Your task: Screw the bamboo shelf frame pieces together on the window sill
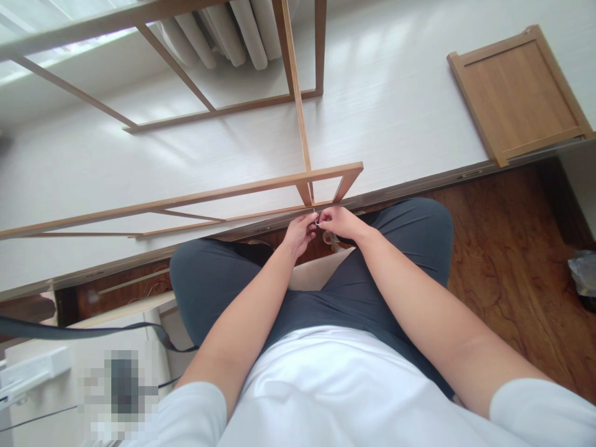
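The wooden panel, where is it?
The wooden panel lies flat on the white floor at the head view's upper right, right of the wooden frame.

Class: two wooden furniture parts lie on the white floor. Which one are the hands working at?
The open slatted wooden frame: both the left hand and right hand meet at its near corner. The solid wooden panel lies apart, upper right, untouched.

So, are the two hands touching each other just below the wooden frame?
Touching. The head view shows the left hand and right hand meeting at the fingertips around a small metal piece, just under the wooden frame.
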